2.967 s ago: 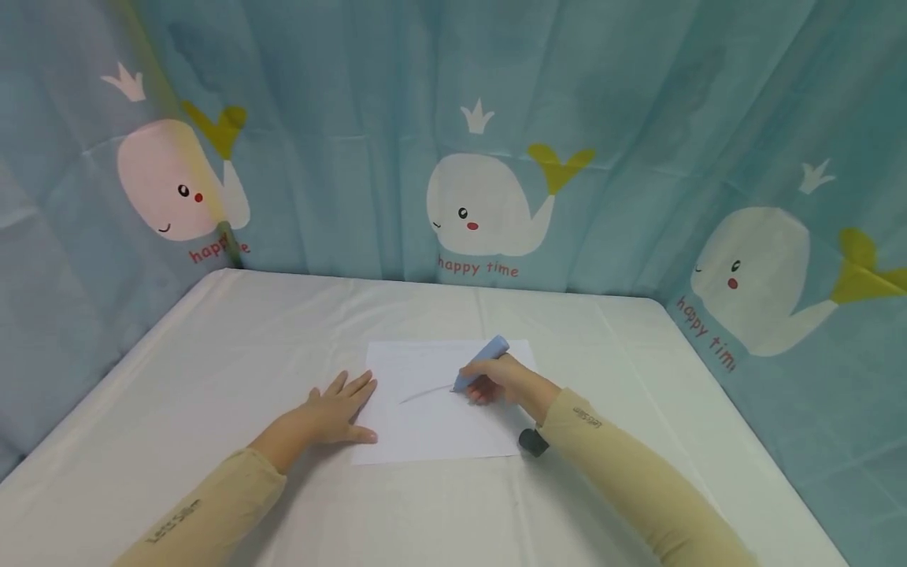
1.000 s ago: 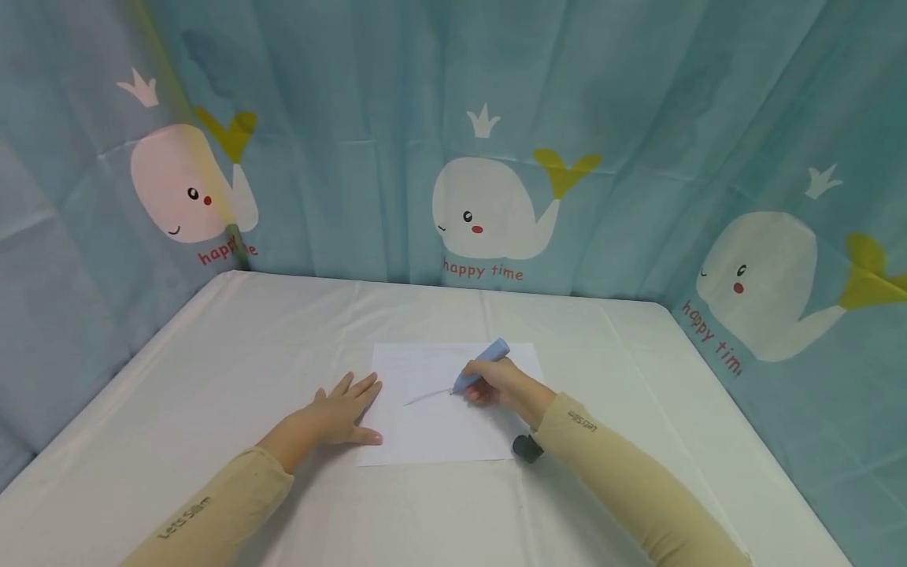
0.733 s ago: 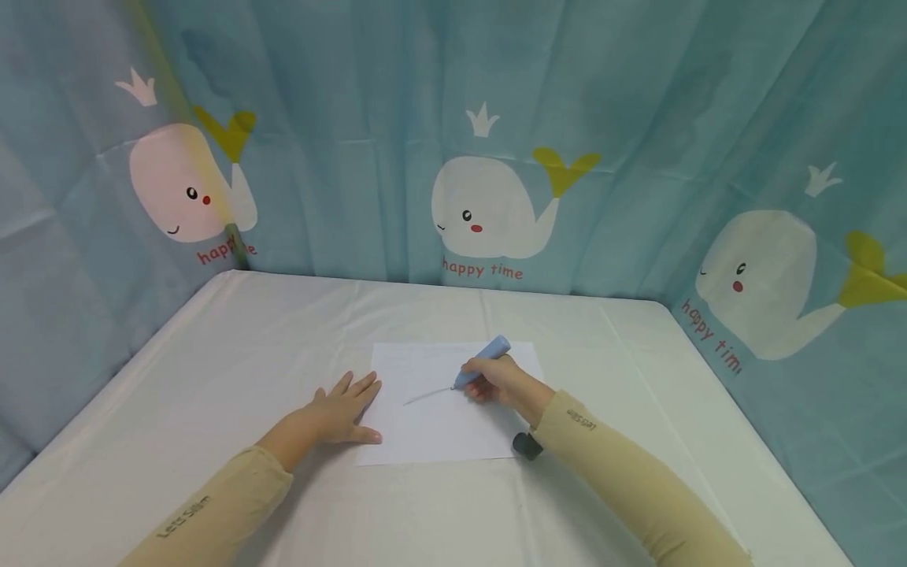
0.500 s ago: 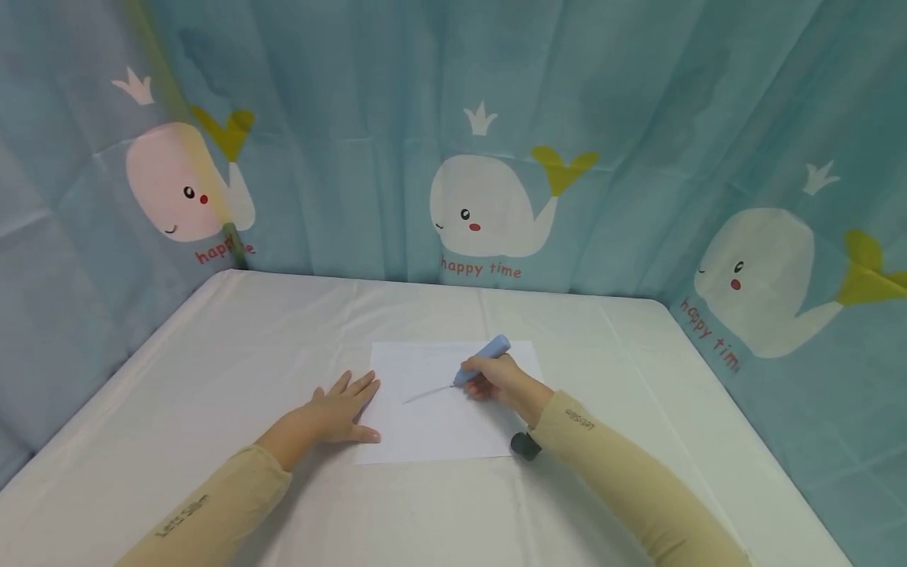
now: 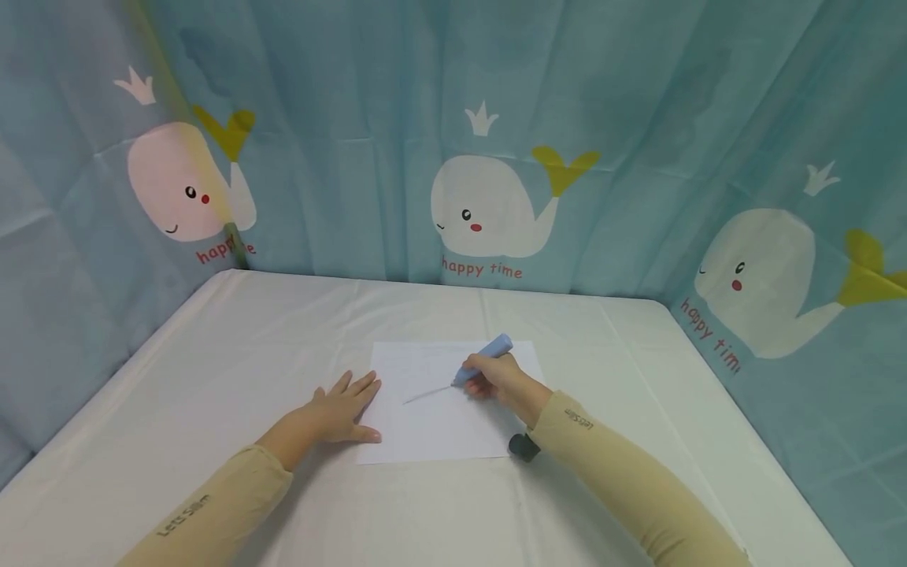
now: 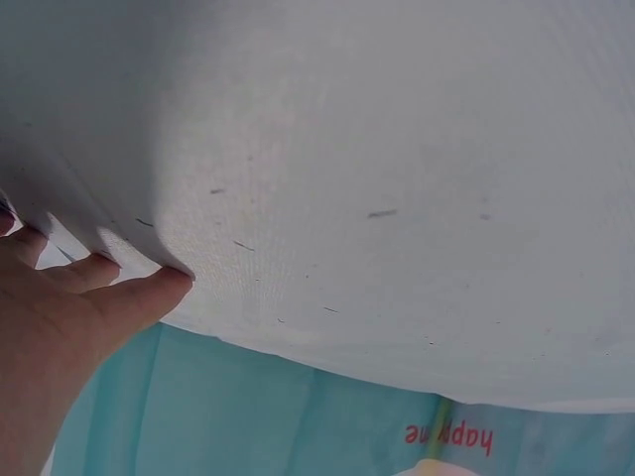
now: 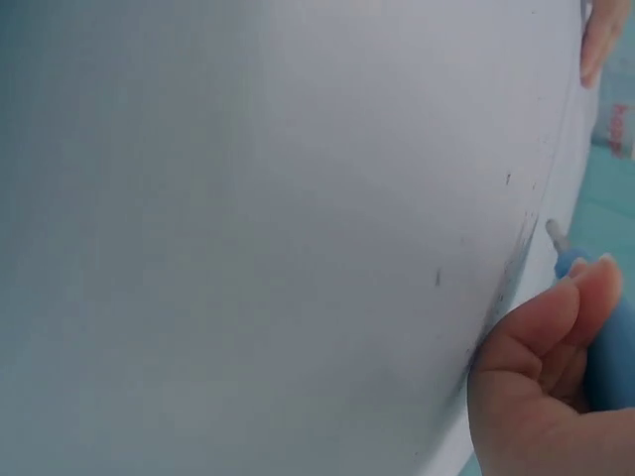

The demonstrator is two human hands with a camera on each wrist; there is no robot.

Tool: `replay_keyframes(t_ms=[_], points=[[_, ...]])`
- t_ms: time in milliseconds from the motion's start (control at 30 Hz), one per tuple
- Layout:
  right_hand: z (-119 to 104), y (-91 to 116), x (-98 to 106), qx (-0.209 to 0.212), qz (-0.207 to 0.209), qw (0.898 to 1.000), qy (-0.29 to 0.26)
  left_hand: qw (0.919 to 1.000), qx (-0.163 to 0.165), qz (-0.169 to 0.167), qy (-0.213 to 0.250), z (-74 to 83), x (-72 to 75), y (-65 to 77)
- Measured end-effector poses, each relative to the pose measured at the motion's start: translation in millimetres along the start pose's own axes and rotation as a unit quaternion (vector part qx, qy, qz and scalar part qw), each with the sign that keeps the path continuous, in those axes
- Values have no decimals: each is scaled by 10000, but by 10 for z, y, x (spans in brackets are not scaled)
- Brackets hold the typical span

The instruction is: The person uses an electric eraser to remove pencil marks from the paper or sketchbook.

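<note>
A thick light-blue pen (image 5: pixel 485 358) with a small grey tip is held in my right hand (image 5: pixel 499 382), thumb and fingers curled round its lower part. The tip stands at the right end of a thin grey slanting line (image 5: pixel 427 394) on a white sheet of paper (image 5: pixel 425 433). Whether the tip touches the sheet is hard to tell. My left hand (image 5: pixel 329 413) lies flat with spread fingers, fingertips and thumb resting on the paper's left edge. In the right wrist view, the blue pen (image 7: pixel 610 357) is partly hidden by my fingers.
A white cloth covers the table (image 5: pixel 227 378). A dark round object (image 5: pixel 523 447) is visible under my right wrist, by the paper's near right corner. Blue curtains (image 5: pixel 340 173) with printed whales hang along the back and both sides.
The pen's tip has shifted slightly away from me, and its upper end has risen a little with my right hand. My left hand has stayed in place on the paper.
</note>
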State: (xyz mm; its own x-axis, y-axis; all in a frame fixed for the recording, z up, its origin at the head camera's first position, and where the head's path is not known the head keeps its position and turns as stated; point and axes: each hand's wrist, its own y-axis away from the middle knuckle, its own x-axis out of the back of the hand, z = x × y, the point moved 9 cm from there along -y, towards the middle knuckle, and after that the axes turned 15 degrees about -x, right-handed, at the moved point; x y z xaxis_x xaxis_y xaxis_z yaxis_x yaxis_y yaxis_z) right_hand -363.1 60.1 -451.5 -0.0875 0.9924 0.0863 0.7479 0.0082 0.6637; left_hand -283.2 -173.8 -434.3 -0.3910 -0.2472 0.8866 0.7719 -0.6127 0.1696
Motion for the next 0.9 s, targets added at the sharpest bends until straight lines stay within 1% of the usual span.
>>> replay_keyframes(t_ms=[200,367,467,600,767,900], points=[[17,-16,-22,-73,-46,9999,71,10000,-15,-10,-33,7,3,-13],[9,-19,-13,-26,35,9999,123,10000,3,-59,-10,-34,-33,-35],[10,-22,-46,-1,-56,9996,262,10000,31,-62,-13,-63,-46,-42],[2,-13,-74,-16,-101,9995,313,10000,67,-59,-36,-83,-43,-34],[-3,-16,-54,-42,8,9997,244,10000,27,-23,41,-48,-11,-22],[15,-22,-95,-67,-120,9994,310,9999,37,-32,98,-35,-5,5]])
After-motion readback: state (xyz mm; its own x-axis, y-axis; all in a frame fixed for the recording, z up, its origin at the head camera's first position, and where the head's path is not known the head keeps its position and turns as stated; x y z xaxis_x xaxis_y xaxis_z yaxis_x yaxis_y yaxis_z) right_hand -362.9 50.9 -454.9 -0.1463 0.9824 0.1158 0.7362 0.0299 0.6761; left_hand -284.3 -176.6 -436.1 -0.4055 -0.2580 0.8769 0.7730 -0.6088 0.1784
